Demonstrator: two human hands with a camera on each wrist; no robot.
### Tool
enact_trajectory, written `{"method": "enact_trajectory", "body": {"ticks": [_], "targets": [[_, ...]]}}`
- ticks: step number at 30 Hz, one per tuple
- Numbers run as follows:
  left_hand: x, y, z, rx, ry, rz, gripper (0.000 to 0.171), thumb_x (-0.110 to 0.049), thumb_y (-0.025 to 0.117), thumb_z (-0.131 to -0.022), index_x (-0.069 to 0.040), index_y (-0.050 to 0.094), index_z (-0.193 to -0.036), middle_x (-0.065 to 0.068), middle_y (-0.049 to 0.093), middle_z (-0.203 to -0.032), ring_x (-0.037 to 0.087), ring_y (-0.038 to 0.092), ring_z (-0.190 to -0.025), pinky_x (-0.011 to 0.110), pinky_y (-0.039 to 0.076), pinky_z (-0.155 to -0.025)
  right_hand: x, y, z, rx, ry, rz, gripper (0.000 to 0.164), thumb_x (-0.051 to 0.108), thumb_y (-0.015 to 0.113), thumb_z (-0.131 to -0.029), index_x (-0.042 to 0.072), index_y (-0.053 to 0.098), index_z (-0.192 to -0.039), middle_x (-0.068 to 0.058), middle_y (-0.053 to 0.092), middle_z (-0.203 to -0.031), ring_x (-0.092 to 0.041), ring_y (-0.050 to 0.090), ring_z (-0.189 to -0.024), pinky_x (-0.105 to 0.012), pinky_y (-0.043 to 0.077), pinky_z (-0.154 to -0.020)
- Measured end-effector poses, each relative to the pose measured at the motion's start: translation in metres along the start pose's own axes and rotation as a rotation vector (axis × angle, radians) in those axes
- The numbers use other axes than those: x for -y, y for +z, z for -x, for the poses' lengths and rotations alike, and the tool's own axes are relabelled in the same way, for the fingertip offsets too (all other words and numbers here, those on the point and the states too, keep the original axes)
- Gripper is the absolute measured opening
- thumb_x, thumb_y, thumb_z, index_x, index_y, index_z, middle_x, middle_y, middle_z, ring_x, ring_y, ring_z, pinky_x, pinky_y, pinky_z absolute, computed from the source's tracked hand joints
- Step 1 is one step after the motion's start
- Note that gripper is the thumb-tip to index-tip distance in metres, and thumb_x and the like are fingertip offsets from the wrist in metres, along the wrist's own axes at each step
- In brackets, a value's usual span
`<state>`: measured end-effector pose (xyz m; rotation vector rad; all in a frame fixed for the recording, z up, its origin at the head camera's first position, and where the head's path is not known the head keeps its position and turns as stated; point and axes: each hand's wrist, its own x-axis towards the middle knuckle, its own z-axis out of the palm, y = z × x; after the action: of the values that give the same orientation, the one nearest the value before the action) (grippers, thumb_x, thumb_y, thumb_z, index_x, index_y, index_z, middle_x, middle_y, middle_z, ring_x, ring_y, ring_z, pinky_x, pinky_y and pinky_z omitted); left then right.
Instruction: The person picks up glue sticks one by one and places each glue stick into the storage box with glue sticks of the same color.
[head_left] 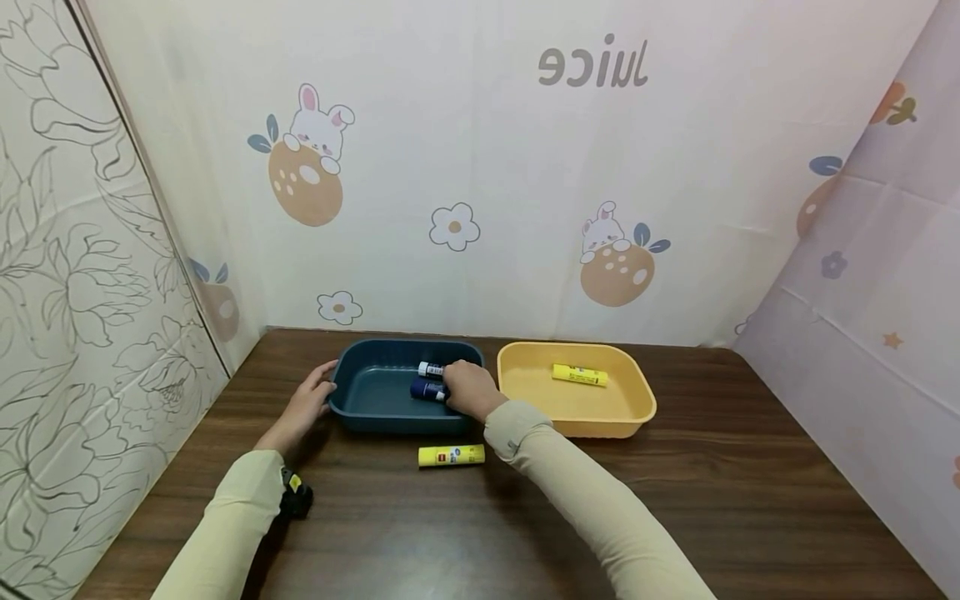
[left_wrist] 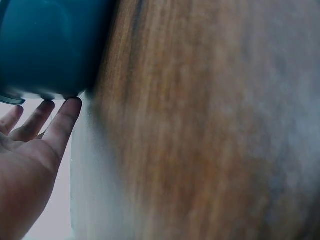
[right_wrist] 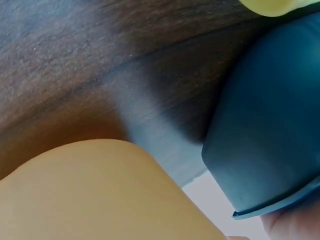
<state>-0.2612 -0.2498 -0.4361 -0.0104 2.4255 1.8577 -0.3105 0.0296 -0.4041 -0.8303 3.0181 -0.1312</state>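
Observation:
My left hand (head_left: pixel 306 404) rests at the left end of a dark blue tray (head_left: pixel 390 423). In the left wrist view, its straight fingertips touch the tray's outer wall (left_wrist: pixel 47 55). My right hand (head_left: pixel 472 389) reaches over the front right of that tray, fingers curled at the right ends of two dark blue glue sticks. One shows a white end (head_left: pixel 430 370); the other lies just in front, its dark end (head_left: pixel 427 389) visible. The fingertips are hidden, but the hand seems to grip one stick. Only a bit of this hand (right_wrist: pixel 295 223) appears in the right wrist view.
A yellow glue stick (head_left: pixel 452 455) lies on the brown wooden table (head_left: pixel 375 533) before the blue tray. Right of that tray stands a yellow tray (head_left: pixel 577 427) holding another yellow glue stick (head_left: pixel 580 375). A patterned curtain (head_left: pixel 480 167) hangs behind the table.

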Motion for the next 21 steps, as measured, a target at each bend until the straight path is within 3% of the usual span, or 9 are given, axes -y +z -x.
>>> {"method": "enact_trajectory", "body": {"ticks": [4, 11, 21], "targets": [[-0.001, 0.002, 0.001, 0.003, -0.005, -0.001, 0.054, -0.014, 0.032, -0.1, -0.004, 0.018, -0.151, 0.028, 0.019, -0.151, 0.04, 0.03, -0.131, 0.056, 0.03, -0.104, -0.002, -0.003, 0.004, -0.018, -0.024, 0.015, 0.018, 0.017, 0.073, -0.083, 0.007, 0.07, -0.097, -0.003, 0.064, -0.089, -0.012, 0.056, -0.074, -0.03, 0.052, -0.068], [-0.002, 0.002, 0.002, -0.001, -0.002, 0.011, 0.054, -0.013, 0.031, -0.1, -0.004, 0.018, -0.151, 0.028, 0.018, -0.151, 0.041, 0.029, -0.131, 0.056, 0.028, -0.104, -0.007, -0.015, 0.018, -0.142, -0.14, 0.12, 0.021, 0.015, 0.065, -0.087, 0.005, 0.069, -0.105, -0.007, 0.064, -0.093, -0.016, 0.058, -0.081, -0.031, 0.053, -0.069], [-0.003, 0.0, 0.002, 0.004, -0.004, 0.0, 0.054, -0.015, 0.03, -0.101, -0.005, 0.016, -0.152, 0.027, 0.016, -0.152, 0.041, 0.027, -0.133, 0.056, 0.028, -0.105, -0.01, -0.04, 0.053, -0.239, -0.263, 0.093, 0.022, 0.012, 0.066, -0.086, 0.004, 0.068, -0.106, -0.007, 0.065, -0.095, -0.017, 0.056, -0.083, -0.029, 0.053, -0.072]]}}
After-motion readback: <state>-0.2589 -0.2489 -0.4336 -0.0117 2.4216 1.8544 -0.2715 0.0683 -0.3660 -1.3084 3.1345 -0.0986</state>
